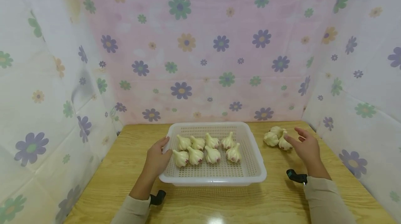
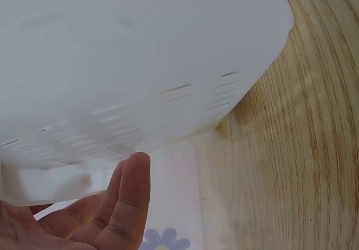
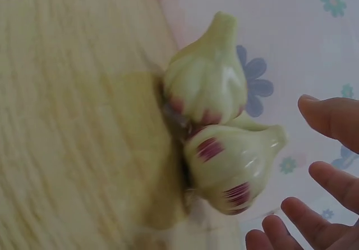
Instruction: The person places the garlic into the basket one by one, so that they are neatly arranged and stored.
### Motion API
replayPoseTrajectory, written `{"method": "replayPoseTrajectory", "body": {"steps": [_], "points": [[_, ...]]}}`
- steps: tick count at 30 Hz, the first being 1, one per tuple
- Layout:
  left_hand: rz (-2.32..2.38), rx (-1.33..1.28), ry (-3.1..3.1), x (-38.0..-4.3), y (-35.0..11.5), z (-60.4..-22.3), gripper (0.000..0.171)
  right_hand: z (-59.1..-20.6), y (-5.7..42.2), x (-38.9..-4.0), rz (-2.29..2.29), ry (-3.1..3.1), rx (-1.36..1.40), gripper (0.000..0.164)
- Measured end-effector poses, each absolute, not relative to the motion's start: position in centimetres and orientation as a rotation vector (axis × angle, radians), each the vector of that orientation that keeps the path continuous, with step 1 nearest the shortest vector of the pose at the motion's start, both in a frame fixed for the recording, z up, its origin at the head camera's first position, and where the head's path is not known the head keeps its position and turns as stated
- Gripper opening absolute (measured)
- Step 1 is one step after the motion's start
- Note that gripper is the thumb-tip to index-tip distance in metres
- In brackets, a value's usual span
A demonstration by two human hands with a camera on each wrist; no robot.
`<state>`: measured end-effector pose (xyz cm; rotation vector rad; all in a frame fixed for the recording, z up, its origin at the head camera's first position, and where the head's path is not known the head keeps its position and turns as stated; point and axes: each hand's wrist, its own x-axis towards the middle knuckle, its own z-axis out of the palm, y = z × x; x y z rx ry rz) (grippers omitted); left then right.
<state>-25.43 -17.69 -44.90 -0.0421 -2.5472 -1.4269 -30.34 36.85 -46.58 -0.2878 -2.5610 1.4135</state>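
A white plastic basket [image 1: 213, 178] with slotted walls stands on the table, several garlic bulbs [image 1: 213, 154] gathered in two rows at its left and middle. My left hand [image 1: 158, 159] holds the basket's left rim, thumb over the edge; in the left wrist view its fingers [image 2: 132, 199] lie along the outer wall. To the right of the basket, three loose garlic bulbs [image 1: 270, 138] sit in a cluster. Beside them my right hand [image 1: 307, 145] has its fingers spread, nothing held. The right wrist view shows its thumb [image 3: 331, 118] apart from the nearest garlic bulb [image 3: 235, 166].
The wooden table [image 1: 125, 168] ends at a flower-patterned cloth [image 1: 200, 50] behind, with more cloth on the left and right sides. Black wrist mounts [image 1: 296, 176] stick out from both sleeves.
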Motion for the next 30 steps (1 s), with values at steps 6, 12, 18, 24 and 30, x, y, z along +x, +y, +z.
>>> {"method": "replayPoseTrajectory", "body": {"steps": [6,12,18,24,30], "points": [[-1.427,-0.04,-2.545,-25.5,-17.6,-45.0,0.059,-48.0,37.1,-30.4,1.375,-2.641,-0.253,0.088],[-1.437,-0.032,-2.542,-25.4,-17.6,-45.0,0.058,-49.1,37.1,-30.6,1.357,-2.695,-0.241,0.09],[-1.454,-0.036,-2.54,-25.4,-17.6,-44.9,0.058,-49.4,37.1,-30.6,1.313,-2.747,-0.232,0.09],[-1.426,-0.057,-2.545,-25.4,-17.6,-44.9,0.059,-49.3,37.1,-30.5,1.271,-2.766,-0.232,0.087],[-1.429,-0.044,-2.548,-25.5,-17.7,-44.9,0.058,-49.1,37.0,-30.6,1.304,-2.753,-0.27,0.09]]}}
